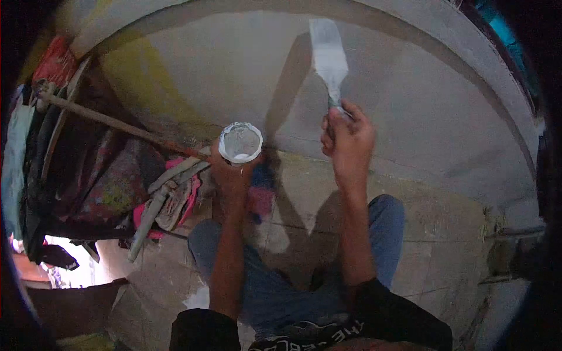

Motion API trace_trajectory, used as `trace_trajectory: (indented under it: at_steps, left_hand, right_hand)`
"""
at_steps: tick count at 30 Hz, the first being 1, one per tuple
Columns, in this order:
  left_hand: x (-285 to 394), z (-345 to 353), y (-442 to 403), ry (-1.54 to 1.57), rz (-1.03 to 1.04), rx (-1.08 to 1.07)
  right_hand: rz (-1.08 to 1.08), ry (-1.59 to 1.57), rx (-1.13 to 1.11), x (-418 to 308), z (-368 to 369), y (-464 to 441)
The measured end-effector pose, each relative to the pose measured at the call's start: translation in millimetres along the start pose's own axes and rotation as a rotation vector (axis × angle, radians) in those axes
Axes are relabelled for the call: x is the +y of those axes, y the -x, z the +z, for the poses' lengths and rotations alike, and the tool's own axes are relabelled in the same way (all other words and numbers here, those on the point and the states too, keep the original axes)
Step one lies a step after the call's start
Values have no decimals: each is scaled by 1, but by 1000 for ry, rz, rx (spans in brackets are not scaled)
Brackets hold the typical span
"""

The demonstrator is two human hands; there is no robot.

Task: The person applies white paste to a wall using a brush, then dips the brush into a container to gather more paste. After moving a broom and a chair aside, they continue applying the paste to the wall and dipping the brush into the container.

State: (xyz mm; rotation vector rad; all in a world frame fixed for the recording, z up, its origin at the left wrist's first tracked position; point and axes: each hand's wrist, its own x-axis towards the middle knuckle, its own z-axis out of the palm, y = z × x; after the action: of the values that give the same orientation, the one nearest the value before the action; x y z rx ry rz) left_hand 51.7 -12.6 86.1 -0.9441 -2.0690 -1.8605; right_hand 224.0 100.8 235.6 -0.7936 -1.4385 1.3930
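Observation:
My right hand (pixel 350 133) is closed around the handle of a flat paintbrush (pixel 329 52) coated in white. The brush points up and away, in front of the pale wall (pixel 404 76), and casts a shadow on it. I cannot tell whether its tip touches the wall. In my left hand (pixel 227 169) is a small round container (pixel 259 141) with a white-smeared rim, its mouth facing me. Some white paint shows at the bottom of its inside. My left fingers wrap the container's outside and are partly hidden.
A long wooden stick (pixel 117 121) slants across the left side, over dark stained cloth (pixel 126 169) and a pile of pink and grey items (pixel 170 199). My bent knees (pixel 386 234) are over the tiled floor (pixel 433 257). A bright opening (pixel 79 257) is at lower left.

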Motion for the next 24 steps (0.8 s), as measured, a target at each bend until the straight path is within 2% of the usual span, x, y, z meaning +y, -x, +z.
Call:
trace_trajectory:
  at_steps: [3, 5, 7, 9, 11, 14, 15, 17, 19, 22, 24]
  left_hand:
    - [17, 2, -2, -121, 70, 61]
    - [27, 7, -4, -53, -54, 64]
    - [22, 5, -5, -72, -24, 59]
    - [26, -3, 0, -79, -18, 60]
    - [45, -9, 2, -59, 47, 40]
    - [44, -12, 6, -92, 36, 23]
    - [42, -10, 5, -94, 48, 25]
    - [41, -3, 7, -51, 27, 96]
    - [48, -5, 7, -123, 74, 101]
    - [40, -7, 5, -177, 102, 88]
    - [39, -7, 8, -159, 94, 68]
  right_hand:
    - [-1, 159, -21, 76, 6, -42]
    - [-71, 373, 24, 142, 5, -47]
    - [-278, 494, 143, 248, 2, -44]
    - [152, 408, 26, 275, -7, -16]
    - [393, 203, 15, 290, -17, 10]
    - [-88, 1024, -360, 425, -52, 2]
    - [136, 735, -327, 373, -45, -1]
    - [515, 92, -71, 258, -29, -6]
    - [369, -95, -106, 167, -21, -23]
    - [263, -133, -121, 38, -19, -31]
    - [199, -139, -136, -17, -27, -21]
